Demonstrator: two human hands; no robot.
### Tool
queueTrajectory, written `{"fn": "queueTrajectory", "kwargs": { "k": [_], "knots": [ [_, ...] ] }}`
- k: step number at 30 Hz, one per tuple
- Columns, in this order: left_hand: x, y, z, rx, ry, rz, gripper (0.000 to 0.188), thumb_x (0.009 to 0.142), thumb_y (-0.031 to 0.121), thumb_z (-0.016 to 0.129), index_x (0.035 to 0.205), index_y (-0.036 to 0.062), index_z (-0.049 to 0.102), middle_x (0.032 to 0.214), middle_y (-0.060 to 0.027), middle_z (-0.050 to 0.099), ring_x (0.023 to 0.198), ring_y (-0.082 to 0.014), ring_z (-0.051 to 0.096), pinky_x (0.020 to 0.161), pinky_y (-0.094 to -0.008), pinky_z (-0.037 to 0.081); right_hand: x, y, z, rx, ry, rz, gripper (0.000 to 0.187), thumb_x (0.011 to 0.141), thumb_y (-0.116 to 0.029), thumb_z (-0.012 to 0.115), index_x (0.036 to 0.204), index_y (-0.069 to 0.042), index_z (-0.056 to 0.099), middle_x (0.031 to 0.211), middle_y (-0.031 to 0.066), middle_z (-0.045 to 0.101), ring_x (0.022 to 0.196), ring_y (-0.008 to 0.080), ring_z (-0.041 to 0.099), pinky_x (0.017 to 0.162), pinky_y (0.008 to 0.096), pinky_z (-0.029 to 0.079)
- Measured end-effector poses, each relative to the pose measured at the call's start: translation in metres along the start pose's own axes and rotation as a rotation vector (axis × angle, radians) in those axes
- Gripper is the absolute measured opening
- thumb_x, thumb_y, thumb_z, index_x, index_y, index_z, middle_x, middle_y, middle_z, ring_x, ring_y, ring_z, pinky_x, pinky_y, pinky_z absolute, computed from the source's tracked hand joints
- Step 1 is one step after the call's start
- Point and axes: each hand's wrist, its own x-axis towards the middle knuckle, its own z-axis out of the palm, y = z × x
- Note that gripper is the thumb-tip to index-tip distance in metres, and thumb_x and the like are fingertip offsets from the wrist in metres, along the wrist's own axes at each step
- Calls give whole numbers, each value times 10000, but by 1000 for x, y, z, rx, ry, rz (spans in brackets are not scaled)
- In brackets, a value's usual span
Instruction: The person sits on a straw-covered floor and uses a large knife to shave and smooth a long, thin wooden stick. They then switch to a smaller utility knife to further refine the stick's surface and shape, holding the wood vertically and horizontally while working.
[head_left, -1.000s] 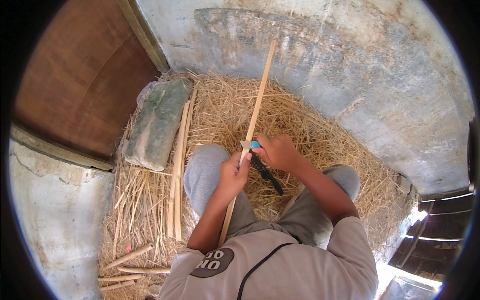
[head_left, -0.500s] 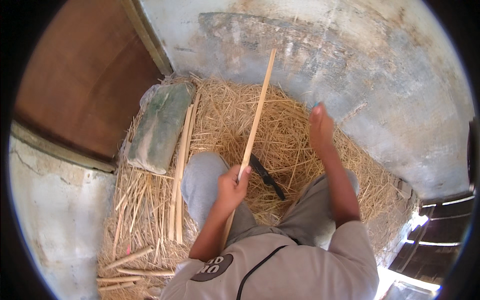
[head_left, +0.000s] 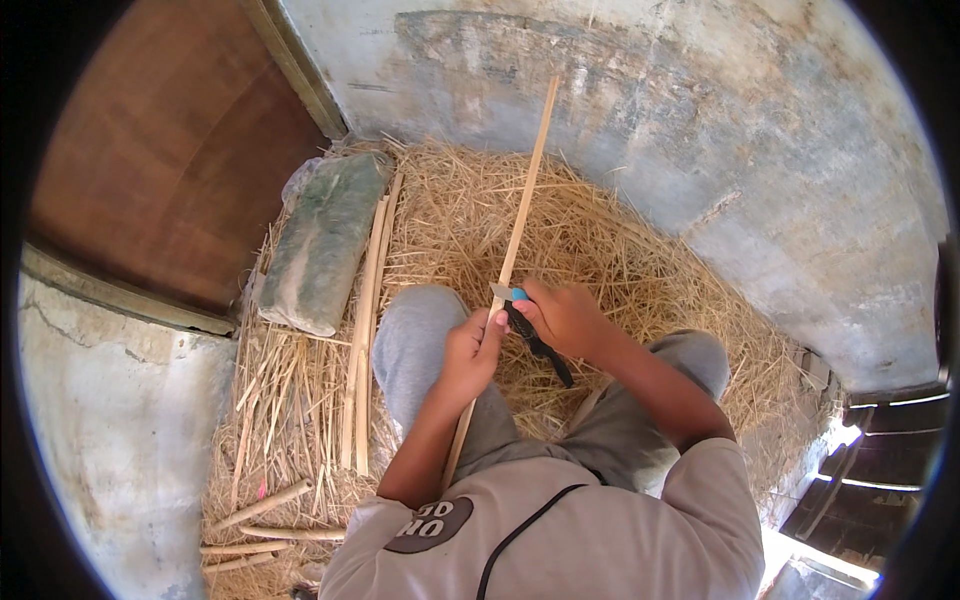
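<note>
A long pale bamboo strip [head_left: 528, 200] slants up from my lap toward the wall. My left hand [head_left: 470, 355] is closed round it between my knees, the thumb lying along its right edge. In my right hand [head_left: 568, 315] is a small knife [head_left: 517, 294] with a blue part at the grip. Its short blade lies across the strip, just above my left hand and seemingly touching it. Most of the knife's handle is hidden by my fingers. Behind my hands, on the straw between my knees, rests a long black object [head_left: 548, 358], partly covered; its kind is unclear.
Straw-like shavings [head_left: 590, 235] cover the floor. To the left lie a worn greenish slab [head_left: 325, 245], several more strips [head_left: 363, 350] and some short sticks [head_left: 265, 503]. A stained wall [head_left: 700, 130] rises ahead, with a brown panel [head_left: 180, 150] at the far left.
My right hand has come down and left from near the wall, bringing the knife onto the strip. The strip has shifted slightly up and away; my left hand still grips it.
</note>
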Motion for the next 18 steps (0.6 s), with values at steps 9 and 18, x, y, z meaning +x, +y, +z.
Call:
{"fn": "queueTrajectory", "kwargs": {
  "k": [9, 18],
  "knots": [
    [-5, 5, 3, 93, -16, -1, 314, 1055, 259, 581, 881, 5, 638, 604, 21, 509, 572, -47, 433, 514, -279, 373, 26, 33, -25, -156, 103, 138, 389, 1063, -443, 461, 959, -75, 528, 595, 133, 574, 509, 344, 601, 459, 464, 430],
    [-5, 6, -3, -12, 43, 31, 296, 1054, 247, 581, 903, 5, 659, 620, 25, 532, 580, -37, 439, 514, -264, 367, 14, 1, 1, 16, -17, -47, 390, 1036, -437, 516, 947, -58, 500, 591, 150, 570, 513, 376, 600, 468, 464, 442]
  ]
}}
